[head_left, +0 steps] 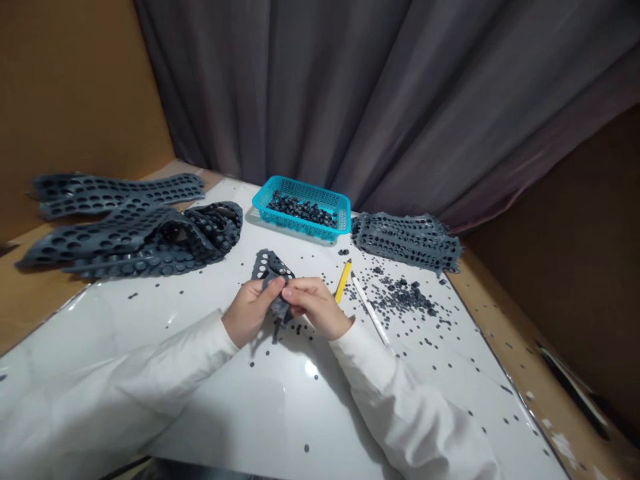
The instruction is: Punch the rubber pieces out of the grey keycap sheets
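Note:
Between my two hands is a small dark grey rubber sheet (266,261) full of round holes, held just above the white table. My left hand (250,312) is closed on its left side, with the thumb pressed on top. From the right, my right hand (316,305) pinches the same sheet, its thumb and fingertips touching close to the left thumb. Part of the sheet is hidden behind the fingers, and a ragged end hangs below them. Right of my right hand lie a yellow pen-like tool (343,281) and a white pen-like tool (369,308).
Beyond my hands stands a turquoise basket (265,215) holding many small dark rubber pieces. Larger perforated sheets (115,233) are heaped at the left; a stack of perforated sheets (407,241) lies at the right. Small dark discs (407,297) are piled and scattered over the table (225,413).

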A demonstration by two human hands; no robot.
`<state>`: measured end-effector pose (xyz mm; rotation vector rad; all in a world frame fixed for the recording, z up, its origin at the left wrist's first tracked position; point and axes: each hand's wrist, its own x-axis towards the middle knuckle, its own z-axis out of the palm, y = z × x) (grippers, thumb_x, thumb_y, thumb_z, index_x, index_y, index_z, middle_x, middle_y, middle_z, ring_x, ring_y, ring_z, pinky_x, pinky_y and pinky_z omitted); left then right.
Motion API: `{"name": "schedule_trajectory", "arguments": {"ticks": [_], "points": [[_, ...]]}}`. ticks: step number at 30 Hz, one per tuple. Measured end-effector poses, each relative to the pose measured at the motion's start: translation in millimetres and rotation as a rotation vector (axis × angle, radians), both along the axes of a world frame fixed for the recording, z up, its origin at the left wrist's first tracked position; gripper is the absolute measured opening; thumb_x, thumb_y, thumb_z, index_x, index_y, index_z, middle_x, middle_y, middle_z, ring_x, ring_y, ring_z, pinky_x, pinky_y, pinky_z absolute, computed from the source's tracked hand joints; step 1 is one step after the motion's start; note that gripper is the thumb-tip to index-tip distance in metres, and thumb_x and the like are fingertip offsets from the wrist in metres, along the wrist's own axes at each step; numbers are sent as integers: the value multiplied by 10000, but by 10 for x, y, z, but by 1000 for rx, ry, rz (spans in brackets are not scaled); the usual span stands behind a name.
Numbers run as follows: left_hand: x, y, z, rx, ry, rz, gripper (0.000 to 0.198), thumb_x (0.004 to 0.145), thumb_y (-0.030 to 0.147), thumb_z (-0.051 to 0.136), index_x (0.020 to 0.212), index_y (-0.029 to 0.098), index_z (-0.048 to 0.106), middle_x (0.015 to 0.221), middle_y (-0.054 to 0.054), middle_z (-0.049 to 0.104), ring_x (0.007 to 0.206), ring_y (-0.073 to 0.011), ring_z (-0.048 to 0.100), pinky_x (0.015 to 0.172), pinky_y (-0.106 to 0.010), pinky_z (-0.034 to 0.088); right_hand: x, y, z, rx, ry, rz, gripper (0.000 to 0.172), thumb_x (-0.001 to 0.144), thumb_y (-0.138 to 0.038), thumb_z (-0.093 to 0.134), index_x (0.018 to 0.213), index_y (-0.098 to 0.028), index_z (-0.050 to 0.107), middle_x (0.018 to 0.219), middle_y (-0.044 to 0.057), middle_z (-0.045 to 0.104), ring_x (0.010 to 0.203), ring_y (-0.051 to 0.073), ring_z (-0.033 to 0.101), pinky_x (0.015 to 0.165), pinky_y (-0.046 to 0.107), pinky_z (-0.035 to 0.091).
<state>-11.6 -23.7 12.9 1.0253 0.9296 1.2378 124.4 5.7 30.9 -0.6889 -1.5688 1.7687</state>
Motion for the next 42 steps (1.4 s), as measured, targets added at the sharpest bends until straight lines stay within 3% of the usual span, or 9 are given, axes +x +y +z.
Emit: {"name": "schedule_trajectory", "arguments": {"ticks": [3, 6, 11, 22, 29, 33, 36, 39, 42], "points": [[46, -10, 57, -162, -237, 10, 387, 636, 486, 697, 600, 102, 653, 496, -21, 603, 482, -117, 535, 547, -232, 456, -120, -15, -132, -347, 181, -106, 313, 670, -344, 618, 530, -179, 392, 413, -97, 274, 359, 31, 170, 364, 185, 127], [41, -15, 96, -244, -342, -27, 353, 596, 428, 748, 619, 87, 658, 531, -51, 640, 514, -139, 584, 570, -239, 484, -162, -11, -187, -492, 284, -133, 271, 610, -289, 645, 534, -177, 410, 396, -104, 283, 346, 20, 139, 343, 169, 109], [-7, -4, 61, -273, -425, -130, 303, 650, 381, 722, 676, 84, 663, 596, -82, 675, 569, -188, 631, 590, -279, 510, -137, -1, -214, -612, 388, -71, 288, 608, -253, 615, 491, -187, 361, 357, -104, 273, 313, 32, 185, 312, 160, 179], [-67, 73, 37, -330, -531, -120, 241, 730, 318, 633, 601, 117, 605, 534, -46, 615, 627, -205, 629, 698, -345, 515, -225, -3, -142, -633, 510, -25, 332, 619, -225, 543, 420, -192, 279, 315, -93, 273, 263, 43, 233, 273, 161, 309], [-104, 56, 9, -302, -456, -35, 300, 717, 327, 640, 501, 166, 508, 408, 22, 449, 451, -130, 490, 528, -283, 466, -174, 17, -166, -566, 467, 98, 350, 601, -275, 557, 394, -192, 287, 311, -78, 299, 262, 53, 251, 277, 183, 314], [-96, 46, 58, -228, -361, -21, 381, 693, 386, 659, 461, 167, 451, 404, 44, 380, 448, -105, 442, 519, -249, 430, -167, 40, -120, -466, 344, 17, 324, 635, -301, 595, 468, -180, 345, 371, -99, 271, 309, 30, 172, 308, 160, 210], [-115, 13, 95, 23, -160, -35, 397, 650, 500, 668, 542, 150, 514, 483, 27, 454, 519, -124, 468, 557, -252, 415, -137, 31, -20, -184, 139, -77, 338, 719, -349, 595, 516, -166, 396, 433, -87, 286, 376, 34, 203, 377, 173, 181], [-148, -25, 106, 246, 207, 23, 385, 654, 512, 659, 650, 139, 563, 568, 18, 501, 564, -129, 456, 544, -233, 368, -85, 1, 73, 212, -115, -153, 369, 792, -372, 547, 522, -149, 428, 497, -57, 316, 485, 58, 280, 461, 199, 223], [-188, -27, 128, 323, 544, 88, 339, 756, 434, 578, 589, 141, 553, 546, 21, 472, 541, -117, 415, 516, -221, 316, -45, -16, 88, 308, -197, -126, 390, 817, -383, 512, 521, -149, 414, 516, -53, 297, 513, 64, 268, 488, 212, 225]]}}
